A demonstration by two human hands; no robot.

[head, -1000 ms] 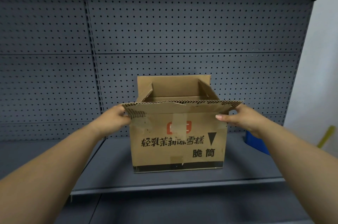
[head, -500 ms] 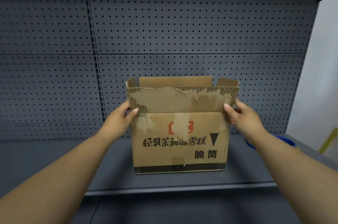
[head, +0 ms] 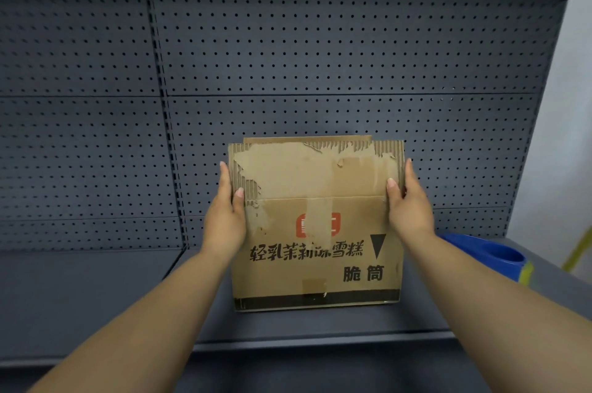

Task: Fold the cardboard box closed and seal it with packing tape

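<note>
Both hands, left [head: 224, 216] and right [head: 408, 210], pinch the near flap [head: 315, 171] upright on the box [head: 317, 251]; folding step, next tip it inward.

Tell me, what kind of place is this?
Probably a shop or stockroom: a dark pegboard back wall, a metal shelf, and a printed cardboard box standing on it, held by the left hand and right hand.

Shelf [head: 96, 290] left of box [head: 317, 248] lies open; blue tape dispenser [head: 490, 254] crowds its right
</note>
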